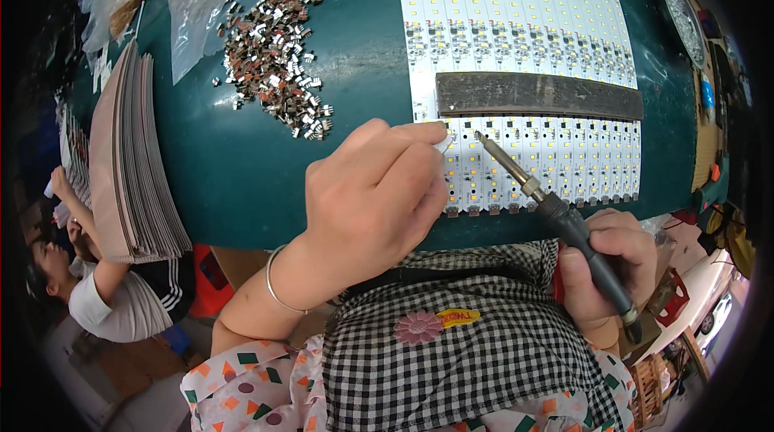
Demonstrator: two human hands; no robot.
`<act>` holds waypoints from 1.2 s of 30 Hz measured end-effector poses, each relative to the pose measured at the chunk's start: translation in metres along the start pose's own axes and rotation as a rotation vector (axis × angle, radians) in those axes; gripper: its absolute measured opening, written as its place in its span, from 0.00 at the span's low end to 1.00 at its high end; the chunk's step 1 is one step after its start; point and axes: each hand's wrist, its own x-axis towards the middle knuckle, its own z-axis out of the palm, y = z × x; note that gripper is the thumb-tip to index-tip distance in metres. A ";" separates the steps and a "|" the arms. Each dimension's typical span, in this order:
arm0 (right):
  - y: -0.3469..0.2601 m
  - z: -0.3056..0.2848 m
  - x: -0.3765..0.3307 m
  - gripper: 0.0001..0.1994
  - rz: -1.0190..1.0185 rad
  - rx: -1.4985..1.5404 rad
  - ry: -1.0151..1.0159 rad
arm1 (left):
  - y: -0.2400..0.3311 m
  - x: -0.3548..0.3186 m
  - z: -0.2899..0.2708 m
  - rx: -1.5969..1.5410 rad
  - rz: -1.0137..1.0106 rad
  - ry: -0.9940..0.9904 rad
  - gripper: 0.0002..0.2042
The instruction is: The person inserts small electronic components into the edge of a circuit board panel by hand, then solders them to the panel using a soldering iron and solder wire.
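My right hand (613,262) is wrapped round the dark handle of a soldering iron (555,210). The iron slants up and left, its tip at or just above a panel of white LED circuit board strips (556,154) on the green table. Beside that tip, my left hand (379,190) is closed in a pinch over the panel's left edge. A little white shows at its fingertips, but I cannot make out what it is. Across the strips lies a long dark bar (540,96), just beyond the iron's tip.
Small white and brown connectors (270,53) lie heaped at the far left, by a clear plastic bag (193,12). A stack of long brownish strips (129,166) sits along the table's left side. Another person (121,303) works beyond it. A round tray (682,20) stands far right.
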 end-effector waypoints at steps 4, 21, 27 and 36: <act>-0.001 0.009 0.002 0.20 -0.001 0.012 0.001 | 0.000 0.002 -0.001 0.043 -0.032 -0.044 0.09; -0.002 0.017 0.010 0.22 -0.099 -0.078 -0.061 | -0.001 0.010 -0.002 -0.017 -0.071 -0.069 0.08; -0.001 0.019 0.010 0.20 -0.082 -0.033 -0.034 | -0.003 0.015 -0.002 -0.025 -0.083 -0.096 0.08; -0.001 0.018 0.009 0.20 -0.103 -0.009 -0.020 | 0.000 0.017 -0.005 -0.045 -0.127 -0.137 0.07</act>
